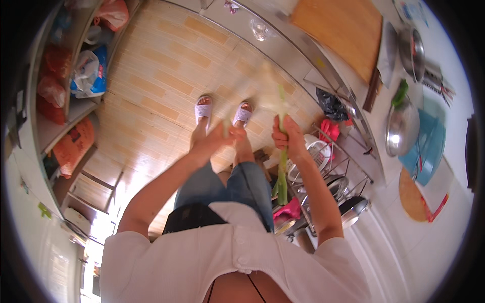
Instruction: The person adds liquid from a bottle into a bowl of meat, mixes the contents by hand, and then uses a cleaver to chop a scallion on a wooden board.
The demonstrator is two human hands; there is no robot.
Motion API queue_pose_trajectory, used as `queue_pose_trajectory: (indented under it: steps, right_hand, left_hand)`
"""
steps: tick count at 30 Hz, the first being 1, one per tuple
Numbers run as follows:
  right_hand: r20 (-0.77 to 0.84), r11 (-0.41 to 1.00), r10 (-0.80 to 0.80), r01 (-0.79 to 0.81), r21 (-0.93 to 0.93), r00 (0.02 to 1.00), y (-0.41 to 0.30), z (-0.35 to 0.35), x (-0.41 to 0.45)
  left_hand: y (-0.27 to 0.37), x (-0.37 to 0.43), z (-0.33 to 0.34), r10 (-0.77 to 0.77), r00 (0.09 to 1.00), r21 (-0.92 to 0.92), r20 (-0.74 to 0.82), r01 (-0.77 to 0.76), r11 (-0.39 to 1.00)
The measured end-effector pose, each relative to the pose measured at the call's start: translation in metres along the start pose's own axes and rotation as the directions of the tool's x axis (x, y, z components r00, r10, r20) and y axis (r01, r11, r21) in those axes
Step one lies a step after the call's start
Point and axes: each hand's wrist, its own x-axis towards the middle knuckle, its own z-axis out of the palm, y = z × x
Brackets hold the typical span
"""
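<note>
My right hand (290,136) is wrapped around a long green stalk, which looks like a leek or a large scallion (282,166). Its cut green leaves point back towards my body, and its paler end extends past my fist over the floor. My left hand (219,139) is raised to the left of it, blurred by motion. Between its fingertips shows a short pale green strip (226,128), probably a piece of the stalk's outer layer. A faint whitish blur (265,94) spans the space beyond both hands; its shape cannot be made out.
On the right counter are a wooden cutting board (341,34), a cleaver (386,57), a steel bowl (403,128), a green pepper (400,93) and a blue basin (428,147). Below stand a white basket (312,151) and a metal rack (352,163). Shelves with bags (89,74) line the left.
</note>
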Motion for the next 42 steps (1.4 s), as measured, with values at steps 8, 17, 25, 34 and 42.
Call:
queue_pose_trajectory:
  steps: [8, 17, 25, 34, 42]
  right_hand:
    - [0.064, 0.905, 0.001, 0.026, -0.424, 0.998, 0.04, -0.045, 0.06]
    - [-0.014, 0.926, 0.297, -0.291, -0.239, 0.955, 0.015, -0.148, 0.075]
    - [-0.641, 0.719, -0.657, 0.075, -0.691, 0.397, -0.158, -0.364, 0.186]
    - [0.2, -0.3, -0.915, -0.262, -0.917, 0.349, -0.121, -0.357, 0.212]
    - [0.144, 0.688, -0.447, 0.442, -0.576, 0.883, -0.019, -0.05, 0.01]
  left_hand:
    - [-0.06, 0.114, 0.025, 0.142, 0.932, -0.573, -0.333, -0.32, 0.755]
    - [-0.109, 0.217, 0.008, -0.231, 0.93, -0.656, -0.286, -0.014, 0.754]
    - [-0.171, 0.187, -0.038, -0.225, 0.788, -0.491, -0.573, -0.111, 0.864]
    - [-0.201, 0.143, -0.03, -0.118, 0.904, -0.531, -0.411, -0.132, 0.837]
    - [0.008, 0.058, 0.052, 0.128, 0.967, -0.466, 0.222, -0.01, 0.885]
